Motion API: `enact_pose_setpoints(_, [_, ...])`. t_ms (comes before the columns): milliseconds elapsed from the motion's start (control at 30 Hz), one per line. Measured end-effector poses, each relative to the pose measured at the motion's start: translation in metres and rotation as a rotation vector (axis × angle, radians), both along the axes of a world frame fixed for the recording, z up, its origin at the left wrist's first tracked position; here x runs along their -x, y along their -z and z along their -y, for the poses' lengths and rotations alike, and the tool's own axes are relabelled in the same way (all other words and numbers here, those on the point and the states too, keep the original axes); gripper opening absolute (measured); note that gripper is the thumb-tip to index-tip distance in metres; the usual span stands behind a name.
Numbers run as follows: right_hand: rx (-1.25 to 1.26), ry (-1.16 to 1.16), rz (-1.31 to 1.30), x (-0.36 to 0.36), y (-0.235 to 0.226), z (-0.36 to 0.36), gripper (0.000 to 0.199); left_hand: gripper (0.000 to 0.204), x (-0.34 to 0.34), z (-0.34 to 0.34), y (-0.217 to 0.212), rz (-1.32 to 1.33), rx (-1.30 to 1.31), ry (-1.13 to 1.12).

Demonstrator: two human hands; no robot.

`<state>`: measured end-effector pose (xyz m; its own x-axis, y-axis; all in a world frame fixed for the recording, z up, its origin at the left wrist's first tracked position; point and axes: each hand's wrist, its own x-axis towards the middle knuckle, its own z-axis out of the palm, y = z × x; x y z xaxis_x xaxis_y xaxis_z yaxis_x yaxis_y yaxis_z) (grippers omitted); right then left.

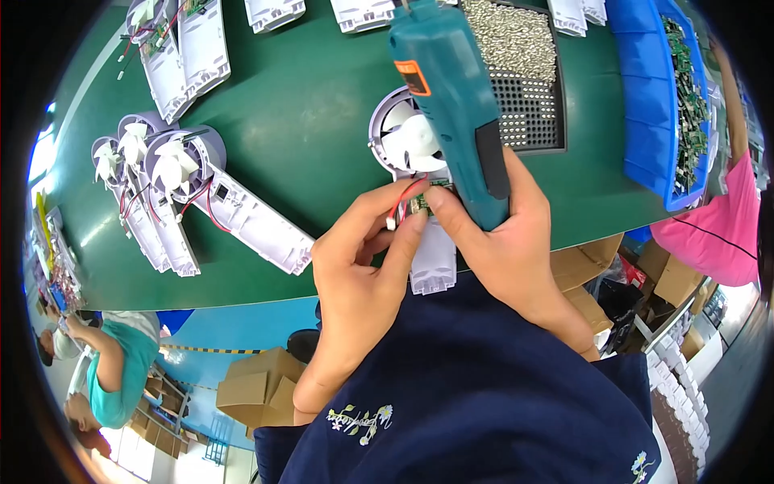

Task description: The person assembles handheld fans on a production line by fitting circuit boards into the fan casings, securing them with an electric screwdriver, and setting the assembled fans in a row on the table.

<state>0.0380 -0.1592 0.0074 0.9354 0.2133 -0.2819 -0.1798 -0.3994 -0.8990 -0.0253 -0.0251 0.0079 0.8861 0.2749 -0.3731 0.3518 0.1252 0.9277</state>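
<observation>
White handheld fan [419, 161] lies half-assembled, round blade housing exposed, red wires trailing. Left hand [363, 258] pinches its small green circuit board [419, 206]; right hand [500, 234] grips a teal electric screwdriver [451, 105]

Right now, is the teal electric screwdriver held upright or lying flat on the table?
Upright, slightly tilted: the right hand grips the teal screwdriver, tip down on the fan housing.

green table [306, 121] | fan housings [173, 173] | screw tray [524, 73] | blue bin [653, 97]

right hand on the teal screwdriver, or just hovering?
Touching. The head view shows the right hand wrapped around the teal electric screwdriver, fingers pressed on its body, no gap visible.
</observation>
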Motion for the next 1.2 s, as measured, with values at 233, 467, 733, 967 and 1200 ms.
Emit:
enact_pose_setpoints(233, [-0.72, 0.021, -0.058, -0.034, -0.037, 0.058, 0.074, 0.026, -0.005, 0.009, 0.002, 0.045, -0.013, -0.034])
enact_pose_setpoints(467, [-1.025, -0.485, 0.415, -0.089, -0.038, 0.055, 0.068, 0.026, -0.012, 0.012, 0.001, 0.019, -0.132, -0.063])
enact_pose_setpoints(733, [-1.065, -0.453, 0.561, -0.101, -0.009, 0.043, 0.094, 0.026, -0.019, 0.017, 0.008, 0.062, -0.083, -0.104])
enact_pose_setpoints(967, [-1.071, -0.444, 0.54, -0.104, -0.004, 0.046, 0.102, 0.025, -0.02, 0.016, 0.01, 0.08, -0.105, -0.094])
enact_pose_setpoints(1200, [-1.054, -0.425, 0.55, -0.105, 0.002, 0.047, 0.107, 0.025, -0.021, 0.017, 0.011, 0.098, -0.1, -0.106])
